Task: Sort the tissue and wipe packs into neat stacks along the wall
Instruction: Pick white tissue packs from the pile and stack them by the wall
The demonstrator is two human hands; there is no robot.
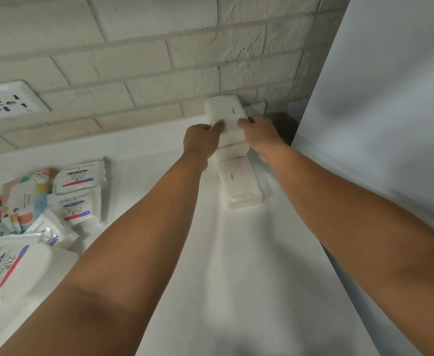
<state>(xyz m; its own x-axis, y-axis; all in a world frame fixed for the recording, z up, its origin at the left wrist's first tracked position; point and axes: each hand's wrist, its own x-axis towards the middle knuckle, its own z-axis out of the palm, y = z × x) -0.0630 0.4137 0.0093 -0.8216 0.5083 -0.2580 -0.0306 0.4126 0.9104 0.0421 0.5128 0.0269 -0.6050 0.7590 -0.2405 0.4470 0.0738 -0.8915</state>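
A plain white tissue pack [225,113] tops a stack against the brick wall at the back right. My left hand [201,141] grips its left side, thumb on top. My right hand [261,136] grips its right side the same way. At least one more white pack [234,147] lies under it, mostly hidden by my hands. Another white tissue pack [241,183] lies flat on the table just in front of the stack. A loose heap of Dove wipe packs [78,177] and colourful packs [23,199] fills the left of the table.
The white table [236,265] runs to the brick wall [159,55]. A wall socket [10,100] sits at the left. A tall white panel [390,111] closes off the right side, close to the stack.
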